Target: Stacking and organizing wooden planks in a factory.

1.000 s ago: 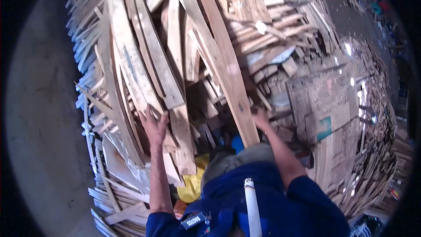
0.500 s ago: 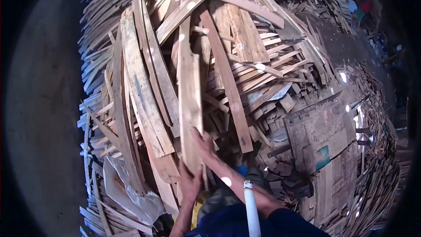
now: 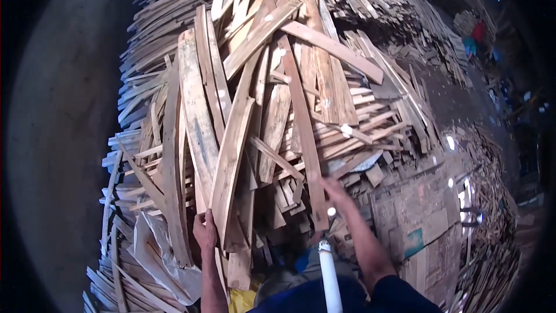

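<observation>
Head view: the left hand [image 3: 205,233], half curled, touches the lower left edge of a pale plank [image 3: 230,168] atop a jumbled wood heap, and the right hand [image 3: 336,194], blurred, has bent fingers at a reddish-brown plank's [image 3: 304,139] right edge; I cannot tell whether either grips. Yellow plastic [image 3: 242,300], any contents hidden, shows below. A smooth grey surface [image 3: 63,139] borders the heap leftward; a worn wooden panel [image 3: 385,220] lies right.

Right hand [image 3: 334,193] at brown board [image 3: 304,133]
</observation>
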`<move>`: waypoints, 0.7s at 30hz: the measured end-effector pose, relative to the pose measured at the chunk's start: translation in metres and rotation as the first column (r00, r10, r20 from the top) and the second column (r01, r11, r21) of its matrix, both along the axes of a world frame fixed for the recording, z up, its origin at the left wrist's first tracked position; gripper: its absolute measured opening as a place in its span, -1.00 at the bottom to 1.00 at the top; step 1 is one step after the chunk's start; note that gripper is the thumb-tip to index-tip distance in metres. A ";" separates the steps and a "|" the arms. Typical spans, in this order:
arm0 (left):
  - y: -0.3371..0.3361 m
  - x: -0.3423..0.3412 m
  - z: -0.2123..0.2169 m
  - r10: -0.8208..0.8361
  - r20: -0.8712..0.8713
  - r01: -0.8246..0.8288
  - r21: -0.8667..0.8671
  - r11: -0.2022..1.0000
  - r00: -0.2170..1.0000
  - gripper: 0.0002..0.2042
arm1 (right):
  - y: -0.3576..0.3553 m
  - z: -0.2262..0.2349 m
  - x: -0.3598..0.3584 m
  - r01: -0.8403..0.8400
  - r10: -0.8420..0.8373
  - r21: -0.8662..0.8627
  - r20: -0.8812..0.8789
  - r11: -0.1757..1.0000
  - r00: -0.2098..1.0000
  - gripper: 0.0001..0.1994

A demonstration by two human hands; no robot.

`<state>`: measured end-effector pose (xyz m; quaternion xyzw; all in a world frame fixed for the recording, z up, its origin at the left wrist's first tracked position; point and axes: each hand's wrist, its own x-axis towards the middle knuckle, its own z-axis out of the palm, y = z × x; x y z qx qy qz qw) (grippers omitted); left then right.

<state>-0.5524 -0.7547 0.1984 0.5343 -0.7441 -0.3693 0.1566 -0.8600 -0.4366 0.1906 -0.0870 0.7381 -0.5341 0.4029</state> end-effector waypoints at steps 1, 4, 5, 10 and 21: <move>0.003 -0.001 -0.003 0.006 -0.081 -0.008 -0.020 1.000 0.997 -0.54 | -0.002 -0.010 0.004 0.120 -0.071 -0.167 0.271 0.979 0.960 -0.50; 0.006 -0.004 -0.007 0.060 -0.084 -0.065 -0.054 0.996 0.995 -0.54 | -0.031 -0.003 0.026 0.454 0.009 -0.407 0.753 0.793 0.658 -0.56; 0.005 -0.004 -0.008 0.046 -0.083 -0.050 -0.045 0.998 0.995 -0.54 | -0.052 0.012 0.026 0.407 0.024 -0.437 0.706 0.802 0.708 -0.57; -0.012 -0.003 0.015 -0.038 -0.218 0.098 0.271 0.958 0.975 -0.58 | -0.205 0.113 0.066 0.443 -0.014 -0.439 0.698 0.782 0.716 -0.80; -0.060 -0.019 0.055 -0.027 -0.373 0.155 0.318 0.935 0.927 -0.54 | -0.341 0.190 0.100 0.304 0.092 -0.489 0.632 0.818 0.769 -0.90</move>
